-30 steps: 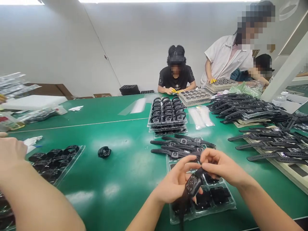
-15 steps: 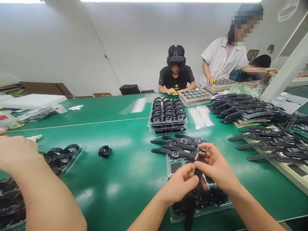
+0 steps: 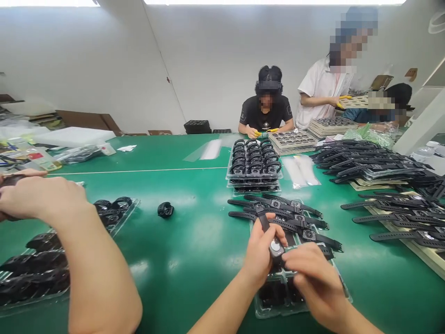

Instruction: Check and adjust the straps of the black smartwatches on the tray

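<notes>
My left hand [image 3: 261, 243] grips a black smartwatch [image 3: 276, 248] by its strap and side. Its back, with a round pale sensor, faces up, and one strap end points away from me. My right hand [image 3: 314, 273] has its fingers bent against the lower end of the watch, where the other strap half is mostly hidden. Beneath both hands lies a clear plastic tray [image 3: 262, 311] with dark items in its compartments. Several more smartwatches [image 3: 298, 222] with straps laid out flat rest across the tray's far part.
A single curled watch [image 3: 165, 209] sits on the green table [image 3: 194, 241]. Stacked trays of curled watches [image 3: 253, 164] stand ahead. Piles of flat watches [image 3: 403, 218] are at right. Another person's arm [image 3: 100, 264] reaches over a filled tray [image 3: 118, 225] at left. Co-workers [image 3: 266, 111] are across the table.
The watch has turned so its sensor back shows, and my left hand now holds its upper strap. My right hand has moved down to its lower end. The view has swung slightly left.
</notes>
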Available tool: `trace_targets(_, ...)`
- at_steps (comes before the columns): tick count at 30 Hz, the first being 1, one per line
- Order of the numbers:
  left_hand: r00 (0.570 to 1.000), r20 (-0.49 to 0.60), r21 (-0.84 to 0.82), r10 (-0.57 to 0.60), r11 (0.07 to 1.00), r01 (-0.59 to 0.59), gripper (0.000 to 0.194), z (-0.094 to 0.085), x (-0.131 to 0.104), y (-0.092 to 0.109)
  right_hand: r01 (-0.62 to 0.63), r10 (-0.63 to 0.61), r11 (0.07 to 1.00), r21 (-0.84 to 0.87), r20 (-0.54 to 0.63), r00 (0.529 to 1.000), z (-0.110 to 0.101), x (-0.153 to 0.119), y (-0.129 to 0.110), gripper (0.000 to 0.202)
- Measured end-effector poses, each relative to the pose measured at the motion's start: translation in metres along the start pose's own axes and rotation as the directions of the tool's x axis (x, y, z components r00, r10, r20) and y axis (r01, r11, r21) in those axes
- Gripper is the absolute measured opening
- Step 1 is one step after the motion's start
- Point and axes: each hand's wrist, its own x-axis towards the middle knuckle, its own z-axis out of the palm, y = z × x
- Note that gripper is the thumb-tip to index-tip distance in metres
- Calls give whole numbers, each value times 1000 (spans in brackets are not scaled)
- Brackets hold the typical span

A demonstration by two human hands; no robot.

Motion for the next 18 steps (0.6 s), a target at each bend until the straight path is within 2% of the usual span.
trace_targets(1, 998, 38, 132, 54, 990, -58, 21, -1, -2, -3, -178, 186, 978, 112, -61, 981, 0, 4, 1, 17)
trace_targets(2, 990, 99, 276, 99, 953, -123, 21, -1, -5, -4, -342, 370, 913, 220, -99, 924, 1, 8, 3, 16)
trace_targets(3, 974, 180, 410, 134, 890, -198, 22, -2, -8, -5, -474, 526, 824, 311, -110, 843, 2, 11, 6, 16)
trace_targets(4, 950, 267, 517, 159, 809, -281, 24, -2, -11, -5, -559, 634, 737, 381, -101, 767, 3, 14, 8, 19)
trace_targets(5, 921, 348, 594, 172, 720, -359, 25, -2, -13, -4, -604, 694, 671, 430, -78, 715, 4, 17, 11, 25)
trace_targets(6, 891, 416, 644, 179, 634, -428, 27, -3, -15, -4, -625, 725, 628, 464, -56, 687, 5, 18, 14, 32)
trace_targets(8, 848, 495, 701, 189, 490, -518, 28, -3, -16, -2, -636, 752, 582, 506, -36, 659, 5, 18, 18, 40)
trace_targets(10, 838, 515, 736, 181, 408, -540, 28, -4, -16, -1, -645, 771, 549, 531, -25, 636, 4, 16, 20, 39)
trace_targets(12, 834, 524, 745, 171, 382, -546, 36, -6, -15, -1, -658, 777, 520, 545, 17, 629, 2, 13, 20, 34)
trace_targets(15, 816, 548, 735, 182, 360, -574, 53, -9, -12, -2, -660, 733, 526, 536, 106, 671, -4, 13, 20, 25)
trace_targets(18, 808, 554, 730, 200, 349, -587, 26, -8, -10, -2, -665, 686, 541, 515, 188, 703, -10, 16, 21, 20)
